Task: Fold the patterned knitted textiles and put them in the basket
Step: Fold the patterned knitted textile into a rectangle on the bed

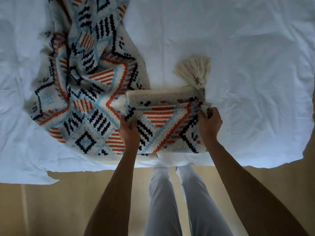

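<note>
Head view: my left hand (129,132) pinches the folded edge of the knitted blanket (81,99) on the white sheet (247,65), my right hand (210,123) clamps the layered corner near the tassel (194,68), keeping layers aligned. No basket visible.

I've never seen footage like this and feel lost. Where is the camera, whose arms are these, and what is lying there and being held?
There is no machine: the one picture comes from a camera worn on a person's head, looking down at their own bare arms. A white wrinkled sheet covers the surface. On it lies a cream knitted blanket with orange, blue and black geometric patterns, partly folded, with a cream yarn tassel at one corner. The left hand and the right hand each grip a side of the folded part. No basket is visible.
</note>
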The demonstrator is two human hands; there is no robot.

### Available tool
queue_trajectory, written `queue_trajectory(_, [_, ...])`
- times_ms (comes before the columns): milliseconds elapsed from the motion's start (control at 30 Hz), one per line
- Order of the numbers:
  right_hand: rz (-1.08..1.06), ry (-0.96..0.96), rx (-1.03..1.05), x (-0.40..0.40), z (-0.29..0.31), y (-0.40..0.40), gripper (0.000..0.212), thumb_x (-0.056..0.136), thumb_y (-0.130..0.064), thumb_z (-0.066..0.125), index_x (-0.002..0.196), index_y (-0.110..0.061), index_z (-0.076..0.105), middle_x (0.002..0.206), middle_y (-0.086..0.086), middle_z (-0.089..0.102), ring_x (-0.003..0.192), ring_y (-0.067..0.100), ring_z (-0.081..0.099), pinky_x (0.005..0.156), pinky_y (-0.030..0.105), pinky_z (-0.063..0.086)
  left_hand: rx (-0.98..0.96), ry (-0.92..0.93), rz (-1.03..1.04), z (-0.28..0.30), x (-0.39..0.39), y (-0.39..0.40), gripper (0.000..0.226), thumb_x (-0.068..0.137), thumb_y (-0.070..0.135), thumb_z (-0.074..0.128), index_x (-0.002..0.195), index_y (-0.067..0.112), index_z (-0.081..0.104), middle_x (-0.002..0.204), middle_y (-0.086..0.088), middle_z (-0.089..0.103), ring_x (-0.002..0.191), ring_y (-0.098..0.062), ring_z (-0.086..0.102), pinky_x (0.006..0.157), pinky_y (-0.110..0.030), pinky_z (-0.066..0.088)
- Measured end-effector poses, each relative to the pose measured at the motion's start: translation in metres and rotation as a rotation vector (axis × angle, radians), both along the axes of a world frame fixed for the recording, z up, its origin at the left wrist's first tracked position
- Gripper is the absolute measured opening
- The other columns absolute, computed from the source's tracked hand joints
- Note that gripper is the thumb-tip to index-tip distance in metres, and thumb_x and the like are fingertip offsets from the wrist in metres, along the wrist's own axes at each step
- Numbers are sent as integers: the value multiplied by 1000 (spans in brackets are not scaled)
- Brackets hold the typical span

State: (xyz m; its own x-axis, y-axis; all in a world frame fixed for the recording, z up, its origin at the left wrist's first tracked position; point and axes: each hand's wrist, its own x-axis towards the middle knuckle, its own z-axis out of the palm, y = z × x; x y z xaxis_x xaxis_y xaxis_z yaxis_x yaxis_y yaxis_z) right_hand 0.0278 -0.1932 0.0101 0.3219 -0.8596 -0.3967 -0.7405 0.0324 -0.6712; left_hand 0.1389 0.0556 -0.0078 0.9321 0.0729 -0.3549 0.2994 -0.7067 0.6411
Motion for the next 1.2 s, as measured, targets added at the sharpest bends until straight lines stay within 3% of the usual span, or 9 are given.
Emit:
queue_trajectory(167, [-65,-161,-65,39,11,-15,16,81,-11,72,88,-7,59,73,-5,56,63,3,47,57,15,43,-84,-49,94,3,22,-9,8,96,8,52,104,5,49,66,4,50,49,-8,44,45,-30,38])
queue_trajectory(333, [10,-3,181,36,-12,-5,54,92,-29,58,142,-27,38,121,-3,61,92,12,59,77,31,53,-72,76,18,-13,27,-14,33,95,19,55,126,11,44,72,-1,54,50,-10,46,42,-26,37])
queue_trajectory(567, [65,111,47,12,-29,-6,5,85,-11,58,81,-9,59,72,4,59,67,25,57,50,23,35,-23,155,80,-27,11,5,25,89,33,61,93,9,56,66,-1,54,52,-15,48,48,-29,40])
queue_trajectory(733, [28,-19,-116,38,-28,-19,8,82,-11,61,79,-4,60,69,9,61,60,15,48,50,25,38,-24,28,-3,-18,37,-12,19,96,22,57,85,8,48,63,0,48,51,-15,41,45,-26,31])
queue_trajectory(833, [-9,14,-6,41,-34,-20,10,85,-16,58,89,-7,61,79,7,65,67,17,56,59,36,53,22,58,18,-26,45,-12,22,95,28,57,88,10,48,71,-7,55,56,-20,48,49,-26,33])
queue_trajectory(900, [-5,167,84,39,-38,-15,31,86,-19,57,116,-11,57,106,12,66,91,26,61,80,45,56,77,117,22,-29,42,-13,24,95,33,54,95,10,48,79,-11,59,65,-26,57,55,-30,38])
queue_trajectory(1000, [223,298,-251,39,-35,1,65,86,-19,56,147,-15,34,148,19,40,134,34,39,110,48,34,258,7,-86,-30,25,-22,46,98,36,48,134,8,42,128,-22,54,113,-40,57,87,-44,50])
queue_trajectory(1100, [557,156,-414,48,-28,38,61,96,-25,47,153,-18,27,160,15,21,149,31,17,119,48,18,318,-242,-312,-22,6,-41,61,101,34,43,153,9,22,161,-24,15,148,-39,18,118,-52,17])
queue_trajectory(1200, [816,95,-391,44,-46,79,60,97,-27,43,154,-19,26,162,16,17,151,30,11,119,53,17,301,-280,-539,-29,-15,-57,64,102,50,35,153,14,22,160,-26,16,150,-39,17,119,-54,21])
